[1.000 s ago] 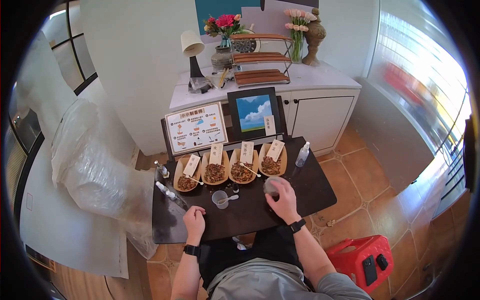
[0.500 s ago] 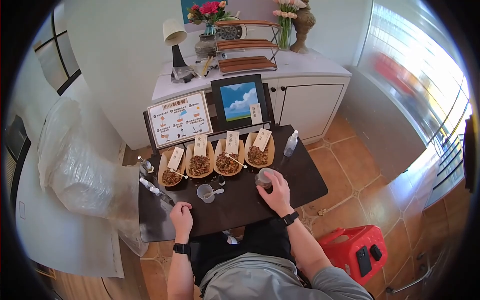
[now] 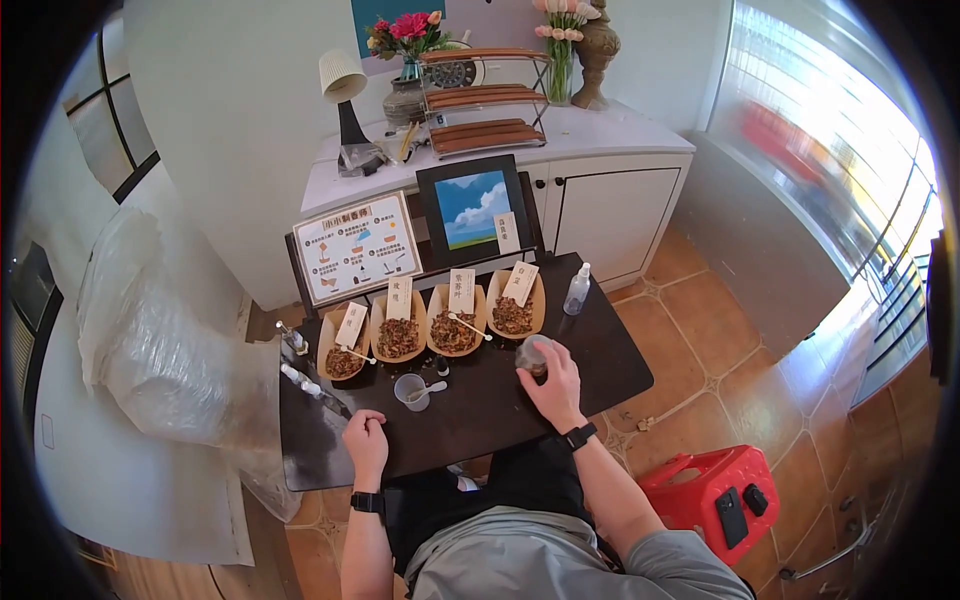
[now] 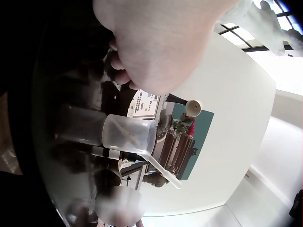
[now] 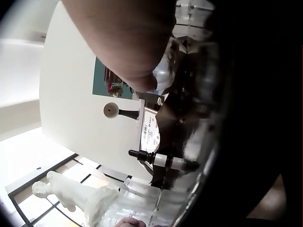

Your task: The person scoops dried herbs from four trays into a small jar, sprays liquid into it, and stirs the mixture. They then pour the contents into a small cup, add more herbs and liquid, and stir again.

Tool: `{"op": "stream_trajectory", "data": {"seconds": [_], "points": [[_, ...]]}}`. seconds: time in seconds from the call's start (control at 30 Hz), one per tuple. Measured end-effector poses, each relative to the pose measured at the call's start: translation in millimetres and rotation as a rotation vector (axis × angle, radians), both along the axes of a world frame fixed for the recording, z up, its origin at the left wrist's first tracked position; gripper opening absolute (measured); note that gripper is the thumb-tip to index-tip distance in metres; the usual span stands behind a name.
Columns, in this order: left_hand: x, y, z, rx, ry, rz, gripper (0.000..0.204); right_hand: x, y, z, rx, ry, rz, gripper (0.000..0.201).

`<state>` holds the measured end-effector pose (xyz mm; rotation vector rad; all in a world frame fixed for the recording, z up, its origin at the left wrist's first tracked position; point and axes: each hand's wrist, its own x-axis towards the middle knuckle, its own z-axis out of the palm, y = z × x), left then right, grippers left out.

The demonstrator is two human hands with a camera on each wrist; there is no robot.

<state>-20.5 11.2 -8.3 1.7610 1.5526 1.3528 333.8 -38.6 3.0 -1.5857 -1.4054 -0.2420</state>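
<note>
Head view: right fingers (image 3: 560,360) curl around clear container (image 3: 531,354).

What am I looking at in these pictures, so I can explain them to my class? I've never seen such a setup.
There is no robot, only a person's two bare hands. One picture looks down from a head-worn camera; the other two come from cameras on each wrist, so the room appears sideways. On the dark table are four paper trays of dry-looking, crumbly material, a clear cup with a small spoon, a dropper bottle and a spray bottle, among other things. The right hand grips a clear container; the left hand holds nothing.
</note>
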Motion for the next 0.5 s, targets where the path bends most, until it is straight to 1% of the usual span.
{"op": "stream_trajectory", "data": {"seconds": [0.03, 0.13, 0.27, 0.37, 0.5], "points": [[0.1, -0.3, 1.5, -0.009, -0.006, -0.001, 0.018, 1.1, 1.9, -1.5, -0.009, 0.096, -0.023, 0.06], [1.8, -1.4, 3.6, 0.008, -0.009, 0.002, 0.018, 2.1, 1.0, -4.6, -0.034, 0.114, -0.006, 0.063], [0.5, 0.4, 1.0, -0.008, -0.007, 0.003, 0.018, 1.0, -0.3, -1.3, -0.044, 0.056, 0.041, 0.066], [-0.4, -0.3, 0.0, 0.007, -0.018, -0.003, 0.017, 2.8, 0.6, -5.3, -0.069, 0.088, 0.011, 0.066], [1.5, -0.7, 3.3, -0.001, -0.025, -0.007, 0.017, 2.8, 1.1, -7.5, -0.054, 0.073, 0.015, 0.066]]}}
